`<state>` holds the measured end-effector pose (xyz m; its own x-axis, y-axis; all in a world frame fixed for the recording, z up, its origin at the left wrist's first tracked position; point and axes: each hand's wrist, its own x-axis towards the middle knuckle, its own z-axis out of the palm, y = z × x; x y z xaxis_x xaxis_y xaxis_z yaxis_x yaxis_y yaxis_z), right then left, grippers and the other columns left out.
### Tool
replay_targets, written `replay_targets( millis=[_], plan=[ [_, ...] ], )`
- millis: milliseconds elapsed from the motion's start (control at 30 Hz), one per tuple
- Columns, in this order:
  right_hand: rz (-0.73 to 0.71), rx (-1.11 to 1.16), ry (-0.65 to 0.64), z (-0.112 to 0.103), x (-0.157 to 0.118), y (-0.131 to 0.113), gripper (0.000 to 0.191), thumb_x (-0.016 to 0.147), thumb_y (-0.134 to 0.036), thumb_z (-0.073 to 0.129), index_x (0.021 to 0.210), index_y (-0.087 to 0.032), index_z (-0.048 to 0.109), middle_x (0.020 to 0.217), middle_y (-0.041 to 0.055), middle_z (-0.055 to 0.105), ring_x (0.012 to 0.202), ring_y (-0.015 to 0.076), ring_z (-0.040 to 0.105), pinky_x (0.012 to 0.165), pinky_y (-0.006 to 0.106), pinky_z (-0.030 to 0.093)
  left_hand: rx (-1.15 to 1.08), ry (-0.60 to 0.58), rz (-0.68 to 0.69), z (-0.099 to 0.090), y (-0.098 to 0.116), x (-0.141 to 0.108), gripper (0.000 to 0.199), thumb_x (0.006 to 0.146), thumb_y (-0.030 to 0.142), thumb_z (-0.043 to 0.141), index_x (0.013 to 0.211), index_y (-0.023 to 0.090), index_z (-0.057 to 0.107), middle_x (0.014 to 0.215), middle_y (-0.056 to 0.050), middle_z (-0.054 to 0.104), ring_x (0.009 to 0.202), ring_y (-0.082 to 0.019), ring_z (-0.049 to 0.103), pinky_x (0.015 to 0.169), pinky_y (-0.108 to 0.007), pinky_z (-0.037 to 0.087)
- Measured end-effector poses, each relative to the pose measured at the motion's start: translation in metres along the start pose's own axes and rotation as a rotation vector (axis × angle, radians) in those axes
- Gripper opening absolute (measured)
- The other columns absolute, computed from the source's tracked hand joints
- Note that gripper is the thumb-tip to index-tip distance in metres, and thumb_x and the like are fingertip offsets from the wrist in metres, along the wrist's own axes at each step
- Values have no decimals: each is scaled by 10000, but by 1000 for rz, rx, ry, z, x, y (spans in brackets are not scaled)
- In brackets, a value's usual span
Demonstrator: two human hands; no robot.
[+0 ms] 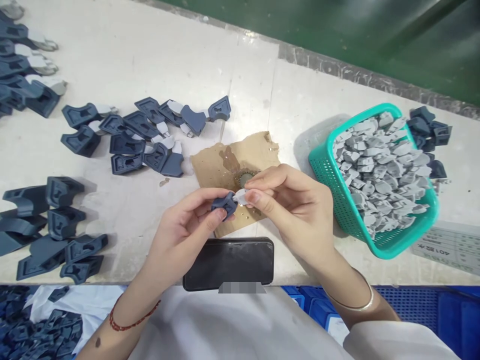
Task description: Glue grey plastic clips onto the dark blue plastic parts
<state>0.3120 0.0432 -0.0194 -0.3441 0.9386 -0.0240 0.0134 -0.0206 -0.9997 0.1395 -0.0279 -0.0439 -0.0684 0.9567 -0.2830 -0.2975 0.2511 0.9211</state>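
Note:
My left hand (187, 225) pinches a dark blue plastic part (224, 204) between thumb and fingers. My right hand (296, 205) holds a small light grey piece (241, 196), its narrow end touching the blue part. Both hands are over a torn piece of brown cardboard (210, 167) with a wet brown stain and a round metal cap (245, 177) on it. To the right stands a green basket (326, 165) full of grey pieces (378, 165). Left of the cardboard lie several blue parts with grey pieces attached (138, 125).
A black phone (228, 264) lies at the table's front edge. More blue parts (63, 220) sit at the left, others (429, 130) behind the basket. A paper label (450, 247) lies at the right. Blue crates (412, 305) are below the table.

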Motion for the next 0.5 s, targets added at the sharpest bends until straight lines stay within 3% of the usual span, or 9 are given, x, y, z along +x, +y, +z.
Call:
replay_targets(
  millis=[300,500],
  plan=[
    [68,-13,-79,-3,4,-2,133,895,-212,843,789,-196,765,738,-31,758,668,74,677,604,185,528,138,28,60,1,-6,-2,254,968,171,726,1105,354,836,1071,60,826,999,-83,781,886,-131,634],
    [129,-26,-94,-6,4,3,259,862,-371,879,761,-182,735,698,-7,712,622,100,599,543,231,465,177,16,89,-3,-11,-2,218,973,204,731,1108,333,842,1078,19,816,994,-99,763,846,-131,617]
  ],
)
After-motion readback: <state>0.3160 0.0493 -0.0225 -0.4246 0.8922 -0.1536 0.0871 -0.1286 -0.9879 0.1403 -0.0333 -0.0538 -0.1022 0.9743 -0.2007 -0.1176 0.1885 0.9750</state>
